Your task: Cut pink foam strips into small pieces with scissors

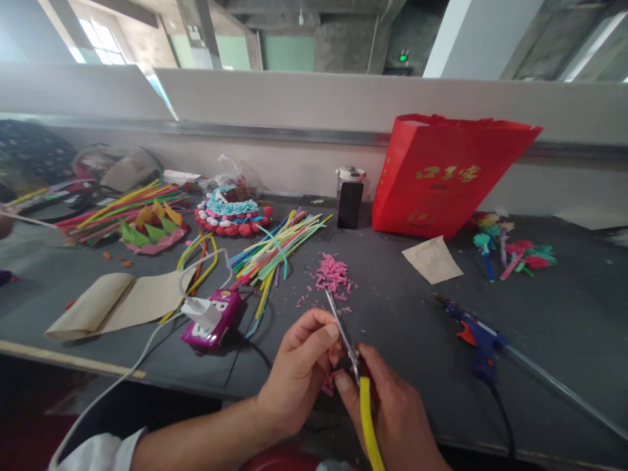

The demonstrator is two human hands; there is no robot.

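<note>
On the dark grey counter (pixel 387 288) a red bag (pixel 451 157) stands at one o'clock. The right hand (pixel 397 405) has its fingers clamped on yellow-handled scissors (pixel 364 392), pointing toward eleven o'clock; the left hand (pixel 301 366) bends its fingers close beside them, whether clamped I cannot tell. Pink clippings (pixel 333 271) lie heaped at twelve o'clock.

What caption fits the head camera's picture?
Yellow-handled scissors in the right hand's fingers, pointing toward pink snippets heaped on a dark table.
</note>
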